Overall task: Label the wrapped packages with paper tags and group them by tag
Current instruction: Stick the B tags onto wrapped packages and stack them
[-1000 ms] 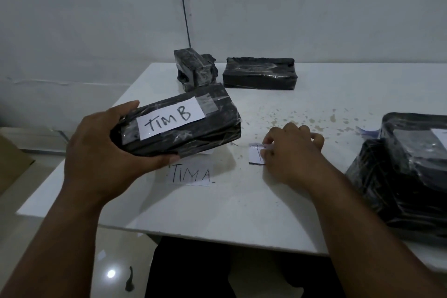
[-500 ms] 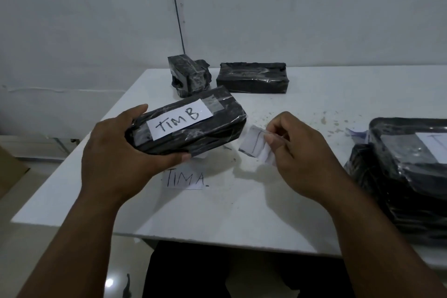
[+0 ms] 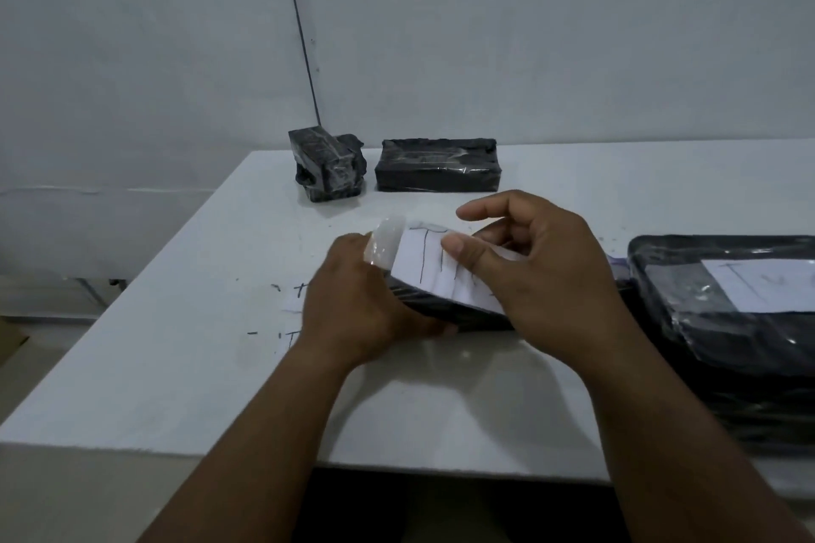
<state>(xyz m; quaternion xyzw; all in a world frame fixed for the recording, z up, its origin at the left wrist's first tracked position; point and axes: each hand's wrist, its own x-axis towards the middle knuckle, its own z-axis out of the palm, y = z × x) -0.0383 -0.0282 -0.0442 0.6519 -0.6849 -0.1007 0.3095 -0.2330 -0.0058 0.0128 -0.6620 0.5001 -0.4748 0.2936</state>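
A black wrapped package [image 3: 445, 308] is held low over the white table [image 3: 185, 348], gripped at its left end by my left hand [image 3: 353, 304]. My right hand [image 3: 538, 265] pinches a white paper tag [image 3: 434, 267] with pen strokes and lays it over the package's top. A strip of clear tape [image 3: 384, 242] curls up at the tag's left end. The package's own label is hidden under the tag and hands. Loose paper tags [image 3: 293, 313] lie on the table, mostly hidden behind my left hand.
Two black wrapped packages stand at the table's far edge: a small one [image 3: 327, 168] and a long one [image 3: 437, 165]. A pile of black packages [image 3: 727, 335] with a white tag on top fills the right side. A wall rises behind the table.
My right hand lifted the paper tag off the table and brought it onto the package. My left hand moved the package to the right and lower, so its TIM B label is now covered.
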